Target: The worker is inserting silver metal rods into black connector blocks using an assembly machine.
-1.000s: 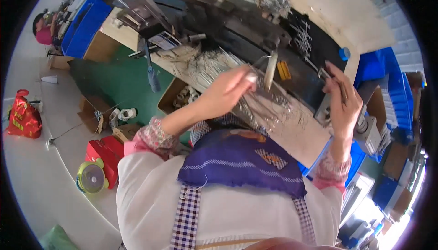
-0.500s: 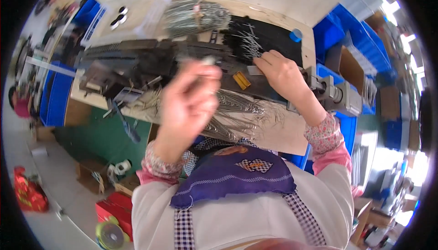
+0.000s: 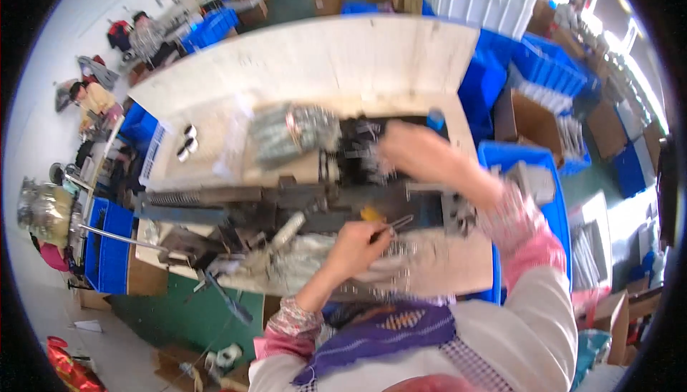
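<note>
My left hand (image 3: 360, 249) is closed on a thin, looped metal wire (image 3: 401, 222) whose end sticks out to the right, above the near edge of the bench. Beside its fingertips sits a small yellow block (image 3: 371, 213) on the long dark metal fixture (image 3: 250, 206). Under and around this hand lie piles of thin metal wires (image 3: 300, 257). My right hand (image 3: 421, 152), smeared by motion, is over the black mat (image 3: 351, 167) next to loose thin metal rods (image 3: 368, 150); its fingers are too blurred to read.
A wrapped bundle of metal wires (image 3: 295, 133) and a clear plastic tray (image 3: 227, 159) lie at the back. A blue cap (image 3: 435, 119) stands near the back right. A grey motor-like unit (image 3: 533, 181) is at the right end, beside a blue bin (image 3: 519, 154).
The view has tilted up, showing more of the room. My left hand has moved right and down to the bench front, with a wire now visible in it. My right hand stays near the rods.
</note>
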A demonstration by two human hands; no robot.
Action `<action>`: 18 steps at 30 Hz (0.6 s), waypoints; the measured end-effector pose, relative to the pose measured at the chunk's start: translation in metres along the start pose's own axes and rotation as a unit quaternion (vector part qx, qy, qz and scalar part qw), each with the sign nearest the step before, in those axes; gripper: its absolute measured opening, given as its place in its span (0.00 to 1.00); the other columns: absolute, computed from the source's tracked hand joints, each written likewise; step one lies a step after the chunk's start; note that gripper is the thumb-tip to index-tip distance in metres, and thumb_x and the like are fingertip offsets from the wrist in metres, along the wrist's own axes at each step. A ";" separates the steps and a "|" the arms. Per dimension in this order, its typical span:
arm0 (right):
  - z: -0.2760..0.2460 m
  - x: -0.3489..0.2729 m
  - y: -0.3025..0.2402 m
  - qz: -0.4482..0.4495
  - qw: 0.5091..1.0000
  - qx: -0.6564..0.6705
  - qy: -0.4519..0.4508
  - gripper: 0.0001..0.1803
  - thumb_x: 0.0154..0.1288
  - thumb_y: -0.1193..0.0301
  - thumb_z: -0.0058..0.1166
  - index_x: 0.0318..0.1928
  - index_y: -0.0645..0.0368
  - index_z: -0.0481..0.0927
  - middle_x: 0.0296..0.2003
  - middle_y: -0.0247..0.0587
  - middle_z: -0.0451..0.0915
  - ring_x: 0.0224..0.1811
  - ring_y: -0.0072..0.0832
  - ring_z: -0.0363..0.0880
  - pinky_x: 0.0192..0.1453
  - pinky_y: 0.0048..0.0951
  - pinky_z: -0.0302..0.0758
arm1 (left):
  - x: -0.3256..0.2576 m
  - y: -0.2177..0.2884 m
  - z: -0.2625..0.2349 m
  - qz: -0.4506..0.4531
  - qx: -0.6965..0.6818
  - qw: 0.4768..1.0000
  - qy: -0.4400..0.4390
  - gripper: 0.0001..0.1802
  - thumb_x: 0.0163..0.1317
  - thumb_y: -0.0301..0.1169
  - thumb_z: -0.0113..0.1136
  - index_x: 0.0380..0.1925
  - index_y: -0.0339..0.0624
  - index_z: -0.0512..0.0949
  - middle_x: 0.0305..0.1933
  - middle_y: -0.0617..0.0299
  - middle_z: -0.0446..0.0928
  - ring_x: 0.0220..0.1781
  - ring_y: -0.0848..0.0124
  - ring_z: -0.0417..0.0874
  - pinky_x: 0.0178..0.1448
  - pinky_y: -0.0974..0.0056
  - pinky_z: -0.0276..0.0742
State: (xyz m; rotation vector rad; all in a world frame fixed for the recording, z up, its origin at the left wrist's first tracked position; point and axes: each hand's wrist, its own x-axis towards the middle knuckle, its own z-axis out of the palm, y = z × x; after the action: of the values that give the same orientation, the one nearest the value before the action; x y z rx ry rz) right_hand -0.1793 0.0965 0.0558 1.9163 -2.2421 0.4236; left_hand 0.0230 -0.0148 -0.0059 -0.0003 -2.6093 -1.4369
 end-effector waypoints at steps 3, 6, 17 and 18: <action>-0.015 -0.057 -0.022 -0.019 0.974 0.222 -0.032 0.15 0.54 0.62 0.62 0.39 0.57 0.80 0.35 0.40 0.74 0.38 0.39 0.76 0.42 0.36 0.75 | 0.032 0.005 0.009 0.019 0.030 0.999 -0.028 0.12 0.59 0.36 0.57 0.34 0.38 0.82 0.27 0.45 0.78 0.31 0.47 0.80 0.34 0.52 0.74; -0.002 -0.062 -0.027 -0.021 0.990 0.137 0.019 0.14 0.50 0.63 0.63 0.30 0.58 0.75 0.33 0.40 0.73 0.34 0.38 0.77 0.37 0.35 0.76 | 0.054 0.017 0.001 0.029 0.108 0.992 -0.050 0.10 0.59 0.33 0.56 0.33 0.41 0.82 0.25 0.47 0.78 0.29 0.51 0.81 0.33 0.54 0.75; 0.029 -0.005 -0.050 -0.023 0.936 0.275 0.218 0.02 0.52 0.77 0.56 0.28 0.59 0.78 0.27 0.44 0.79 0.32 0.42 0.79 0.36 0.38 0.77 | 0.031 0.028 -0.069 0.243 0.512 0.807 0.168 0.10 0.43 0.30 0.60 0.29 0.46 0.80 0.26 0.67 0.71 0.38 0.70 0.74 0.37 0.63 0.72; 0.029 0.000 -0.054 -0.032 0.931 0.290 0.220 0.02 0.52 0.77 0.56 0.28 0.59 0.78 0.27 0.44 0.79 0.32 0.42 0.79 0.36 0.38 0.77 | 0.025 0.026 -0.071 0.275 0.480 0.793 0.256 0.07 0.50 0.29 0.61 0.31 0.46 0.80 0.26 0.66 0.70 0.32 0.71 0.73 0.32 0.66 0.70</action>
State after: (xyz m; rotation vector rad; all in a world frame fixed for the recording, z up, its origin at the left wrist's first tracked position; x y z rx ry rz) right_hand -0.1239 0.0801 0.0344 1.8562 -1.8755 1.4761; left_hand 0.0108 -0.0622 0.0566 -0.1950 -2.2602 0.1514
